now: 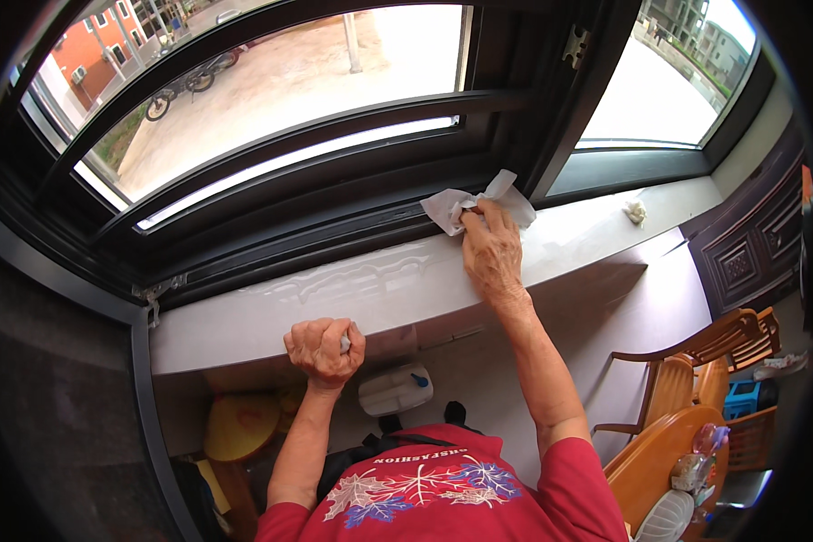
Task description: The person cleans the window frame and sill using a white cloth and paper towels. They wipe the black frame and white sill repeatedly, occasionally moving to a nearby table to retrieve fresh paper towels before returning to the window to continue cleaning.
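Note:
My right hand grips a crumpled white tissue, pressed where the dark window frame meets the pale window sill. Its loose corners spread out on both sides of my fingers. Closed into a fist, my left hand is at the sill's front edge, with a small bit of a whitish wad showing between thumb and fingers. A wet streak of water shines on the sill between the frame and my left hand. Farther right on the sill lies a small crumpled wad.
A metal window hinge sticks out at the left corner by an open dark sash. Below the sill stands a translucent plastic jug near my feet. Wooden chairs and a round wooden table bearing several items are at the right.

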`<state>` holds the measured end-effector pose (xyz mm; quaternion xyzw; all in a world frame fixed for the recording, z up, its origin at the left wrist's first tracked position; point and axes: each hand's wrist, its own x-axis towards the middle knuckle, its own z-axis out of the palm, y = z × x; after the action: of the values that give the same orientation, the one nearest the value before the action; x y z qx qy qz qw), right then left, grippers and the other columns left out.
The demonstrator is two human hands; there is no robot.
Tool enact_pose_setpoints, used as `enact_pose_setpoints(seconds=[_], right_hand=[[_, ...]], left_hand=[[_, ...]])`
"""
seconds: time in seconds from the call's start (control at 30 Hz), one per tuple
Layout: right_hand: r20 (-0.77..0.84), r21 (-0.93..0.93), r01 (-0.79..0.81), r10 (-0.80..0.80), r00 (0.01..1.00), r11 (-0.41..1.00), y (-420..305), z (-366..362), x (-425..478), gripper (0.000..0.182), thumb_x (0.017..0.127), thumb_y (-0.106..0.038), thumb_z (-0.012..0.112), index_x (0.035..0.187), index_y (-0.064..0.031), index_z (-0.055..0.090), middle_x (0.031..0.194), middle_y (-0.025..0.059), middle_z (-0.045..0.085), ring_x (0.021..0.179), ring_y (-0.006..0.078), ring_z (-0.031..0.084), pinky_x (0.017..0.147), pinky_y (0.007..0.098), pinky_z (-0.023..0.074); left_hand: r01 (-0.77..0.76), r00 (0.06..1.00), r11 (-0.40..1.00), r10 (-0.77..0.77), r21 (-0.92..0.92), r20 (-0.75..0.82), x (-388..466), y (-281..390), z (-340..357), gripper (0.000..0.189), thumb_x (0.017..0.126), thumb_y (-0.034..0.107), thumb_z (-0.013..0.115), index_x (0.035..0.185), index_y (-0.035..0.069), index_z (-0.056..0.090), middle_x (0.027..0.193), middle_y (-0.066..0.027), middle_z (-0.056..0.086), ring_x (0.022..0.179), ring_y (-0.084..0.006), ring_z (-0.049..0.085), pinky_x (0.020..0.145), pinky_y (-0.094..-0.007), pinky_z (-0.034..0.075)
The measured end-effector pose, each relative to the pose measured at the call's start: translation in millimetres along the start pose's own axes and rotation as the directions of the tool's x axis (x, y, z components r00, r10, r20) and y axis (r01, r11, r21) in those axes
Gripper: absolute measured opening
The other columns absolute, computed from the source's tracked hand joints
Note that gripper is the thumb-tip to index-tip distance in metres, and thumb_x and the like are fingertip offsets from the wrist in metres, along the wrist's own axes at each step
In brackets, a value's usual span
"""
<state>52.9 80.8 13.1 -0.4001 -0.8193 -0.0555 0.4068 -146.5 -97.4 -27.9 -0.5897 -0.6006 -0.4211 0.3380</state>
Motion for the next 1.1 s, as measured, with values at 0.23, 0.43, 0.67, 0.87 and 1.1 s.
enact_pose_setpoints(seconds=[0.23, 0.43, 0.67, 0.87, 1.1], right_hand=[[-0.005, -0.008, -0.006, 0.006, 1.000, 1.000, 0.7, 0.9, 6.5, 0.012, 0.077, -0.005, 0.063, 0.088, -0.0063, 0.067, 0.103, 0.0090, 0.060, 0.100, 0.0296, 0.058, 0.083, 0.0424, 0.0455], [-0.022, 0.008, -0.006, 0.006, 1.000, 1.000, 1.2, 1.8, 7.9, 0.012, 0.077, -0.006, 0.065, 0.089, -0.0070, 0.067, 0.101, 0.0072, 0.060, 0.100, 0.0288, 0.057, 0.084, 0.0422, 0.0453], [-0.033, 0.007, 0.000, 0.001, 0.999, 1.000, 4.1, 4.5, 9.4, 0.016, 0.076, -0.005, 0.066, 0.091, -0.0081, 0.069, 0.101, 0.0059, 0.062, 0.101, 0.0279, 0.058, 0.085, 0.0420, 0.0453], [-0.039, 0.019, -0.001, 0.002, 0.999, 1.000, 5.3, 4.1, 9.5, 0.018, 0.075, -0.005, 0.067, 0.093, -0.0085, 0.069, 0.100, 0.0046, 0.062, 0.101, 0.0273, 0.058, 0.085, 0.0415, 0.0453], [-0.037, 0.024, -0.001, 0.002, 0.999, 1.000, 5.4, 4.0, 10.0, 0.019, 0.075, -0.003, 0.068, 0.093, -0.0072, 0.069, 0.098, 0.0059, 0.062, 0.101, 0.0279, 0.058, 0.086, 0.0416, 0.0452]], left_hand=[[0.006, 1.000, 1.000, -0.006, -0.012, -0.003, 1.5, 1.5, -0.5, 0.016, 0.069, 0.009, 0.069, 0.081, 0.015, 0.061, 0.074, 0.0016, 0.056, 0.068, -0.0192, 0.052, 0.066, -0.0326, 0.036], [0.002, 1.000, 1.000, -0.002, -0.012, 0.029, 4.2, 3.8, -4.0, 0.016, 0.070, 0.006, 0.068, 0.083, 0.012, 0.060, 0.077, -0.0014, 0.058, 0.070, -0.0216, 0.054, 0.066, -0.0337, 0.039], [0.001, 1.000, 1.000, -0.001, -0.014, 0.019, 2.8, 2.1, -3.1, 0.017, 0.069, 0.006, 0.068, 0.082, 0.013, 0.061, 0.077, -0.0011, 0.058, 0.070, -0.0212, 0.054, 0.066, -0.0336, 0.039], [0.021, 1.000, 1.000, -0.021, 0.000, 0.017, -0.8, 0.8, -1.4, 0.017, 0.069, 0.011, 0.071, 0.083, 0.016, 0.062, 0.077, 0.0020, 0.058, 0.071, -0.0181, 0.054, 0.067, -0.0322, 0.037], [0.018, 1.000, 1.000, -0.018, -0.001, 0.007, -0.7, 1.2, -1.0, 0.017, 0.069, 0.011, 0.071, 0.083, 0.016, 0.062, 0.077, 0.0024, 0.057, 0.070, -0.0177, 0.053, 0.067, -0.0319, 0.036]])
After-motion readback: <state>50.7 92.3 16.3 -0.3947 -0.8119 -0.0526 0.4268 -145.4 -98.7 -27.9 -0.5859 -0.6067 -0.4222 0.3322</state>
